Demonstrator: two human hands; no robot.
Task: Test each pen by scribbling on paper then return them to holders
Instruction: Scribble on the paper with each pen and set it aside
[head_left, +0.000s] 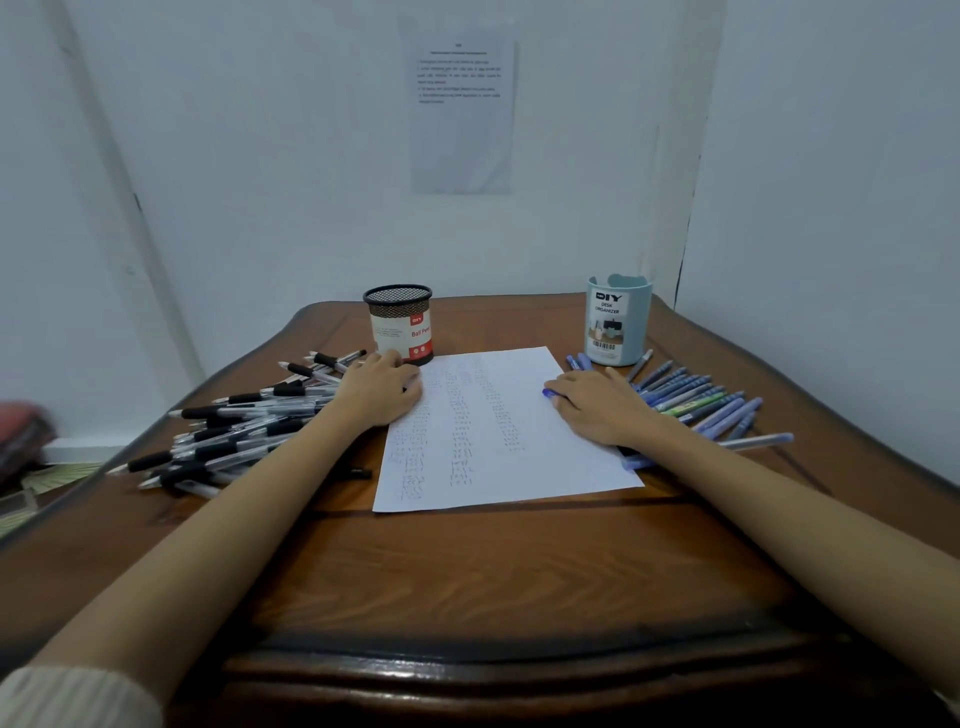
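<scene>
Wooden table (467, 571): one paper (545, 457), two holders (399, 322); left grip (382, 389) released flat, right grip (602, 410) grasping blue pen (551, 395).

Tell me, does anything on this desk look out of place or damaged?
No pens stick up from the mesh holder or the blue organizer; black pens lie heaped left of the paper, blue pens fanned right. Nothing looks spilled or damaged.

Scribbled white paper (498, 441) lies flat, black-grip pens (234, 431) heaped left, blue pens (696, 405) fanned right. A black mesh holder (400, 322) and pale-blue holder (618, 322) stand upright behind. The right hand (602, 410) grips one blue pen (551, 395).
</scene>
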